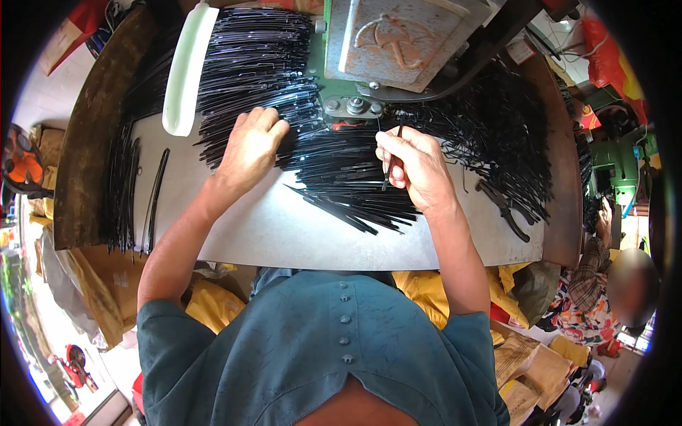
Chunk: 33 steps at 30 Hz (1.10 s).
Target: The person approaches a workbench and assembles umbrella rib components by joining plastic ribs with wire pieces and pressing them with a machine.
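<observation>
My right hand (419, 167) pinches a thin black metal rib (387, 170) between thumb and fingers, just in front of the green press machine (355, 106). My left hand (252, 145) rests at the left heap of black ribs (249, 60), its fingers bent and closed; what lies under the fingertips is hidden. Between my hands, more loose ribs (348, 177) fan out across the metal tabletop (284, 238). A darker tangle of ribs (490, 113) is piled right of the machine.
Black-handled pliers (504, 211) lie at the table's right. A pale green curved trough (188, 71) stands over the left heap. Several ribs (128, 192) lie by the raised left rim (92, 156). Another person (586, 284) sits at a green machine (614, 170) on the right.
</observation>
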Motion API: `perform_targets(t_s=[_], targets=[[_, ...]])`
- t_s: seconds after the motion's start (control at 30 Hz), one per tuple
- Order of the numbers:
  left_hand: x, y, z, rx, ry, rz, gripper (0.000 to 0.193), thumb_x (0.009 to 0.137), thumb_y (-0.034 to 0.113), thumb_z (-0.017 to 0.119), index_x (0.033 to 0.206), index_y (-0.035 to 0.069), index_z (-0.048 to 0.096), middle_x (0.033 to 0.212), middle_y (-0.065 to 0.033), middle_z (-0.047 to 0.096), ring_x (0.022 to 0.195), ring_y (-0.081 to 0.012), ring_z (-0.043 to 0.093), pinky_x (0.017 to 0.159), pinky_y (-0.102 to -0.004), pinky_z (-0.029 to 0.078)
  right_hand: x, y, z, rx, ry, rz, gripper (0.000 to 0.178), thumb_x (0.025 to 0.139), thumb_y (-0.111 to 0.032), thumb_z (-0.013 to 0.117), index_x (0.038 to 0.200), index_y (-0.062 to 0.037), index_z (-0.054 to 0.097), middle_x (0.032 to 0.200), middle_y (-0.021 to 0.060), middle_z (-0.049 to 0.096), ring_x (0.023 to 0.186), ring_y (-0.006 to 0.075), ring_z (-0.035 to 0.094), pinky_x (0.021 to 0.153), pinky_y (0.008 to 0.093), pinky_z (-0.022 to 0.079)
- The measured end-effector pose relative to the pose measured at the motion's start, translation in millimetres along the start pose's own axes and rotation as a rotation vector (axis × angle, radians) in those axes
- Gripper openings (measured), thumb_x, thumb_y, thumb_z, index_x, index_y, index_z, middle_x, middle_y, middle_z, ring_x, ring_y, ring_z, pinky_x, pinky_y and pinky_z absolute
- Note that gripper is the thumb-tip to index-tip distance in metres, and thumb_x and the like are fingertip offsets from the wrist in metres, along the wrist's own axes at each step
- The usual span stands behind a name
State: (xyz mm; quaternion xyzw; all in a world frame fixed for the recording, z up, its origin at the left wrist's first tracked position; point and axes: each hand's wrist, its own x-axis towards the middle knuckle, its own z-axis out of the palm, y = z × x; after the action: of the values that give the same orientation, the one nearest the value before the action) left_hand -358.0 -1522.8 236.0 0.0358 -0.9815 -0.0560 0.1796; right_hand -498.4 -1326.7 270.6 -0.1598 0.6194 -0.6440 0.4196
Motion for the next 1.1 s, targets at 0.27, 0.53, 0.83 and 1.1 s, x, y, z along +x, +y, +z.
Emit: perform_targets(t_s=[0.27,0.53,0.83,1.1], targets=[[19.2,12.8,-9.2,-0.233,0.166,-0.147,0.01,0.074,-0.004,0.047,0.082,0.002,0.044,0.072,-0.0136,0.046,0.066,-0.0306,0.048,0.059,-0.0362,0.041,14.9,-2.5,-1.2,0.023,-0.022,-0.011,0.018,0.081,-0.015,0.053,0.068,-0.0035,0.048,0.059,0.0002,0.047,0.038,0.0002,0.033,0.031,0.0141,0.024],[36.1,32.4,-8.3,-0.537,0.121,-0.281,0.02,0.076,0.001,0.054,0.096,0.002,0.051,0.068,-0.0062,0.044,0.06,-0.0146,0.045,0.055,-0.0247,0.038,29.6,2.0,2.0,0.093,-0.075,-0.015,0.019,0.082,-0.017,0.052,0.07,-0.0039,0.046,0.059,0.0009,0.046,0.039,0.001,0.034,0.03,0.0145,0.024],[39.1,34.5,-7.4,-0.474,0.072,-0.292,0.021,0.075,0.003,0.056,0.096,0.003,0.058,0.065,-0.0053,0.04,0.058,-0.0142,0.042,0.055,-0.0255,0.036,28.9,3.7,2.1,0.122,-0.093,0.014,0.02,0.083,-0.018,0.05,0.07,-0.0046,0.045,0.059,0.0004,0.044,0.039,0.001,0.032,0.03,0.0147,0.022],[44.8,41.0,-10.0,-0.474,0.064,-0.283,0.02,0.076,0.005,0.055,0.095,0.002,0.058,0.069,-0.0099,0.045,0.06,-0.0214,0.047,0.055,-0.0308,0.038,27.1,3.4,-3.3,0.13,-0.095,-0.007,0.019,0.084,-0.018,0.05,0.071,-0.0046,0.046,0.058,-0.0001,0.043,0.039,0.0009,0.033,0.03,0.0145,0.022]])
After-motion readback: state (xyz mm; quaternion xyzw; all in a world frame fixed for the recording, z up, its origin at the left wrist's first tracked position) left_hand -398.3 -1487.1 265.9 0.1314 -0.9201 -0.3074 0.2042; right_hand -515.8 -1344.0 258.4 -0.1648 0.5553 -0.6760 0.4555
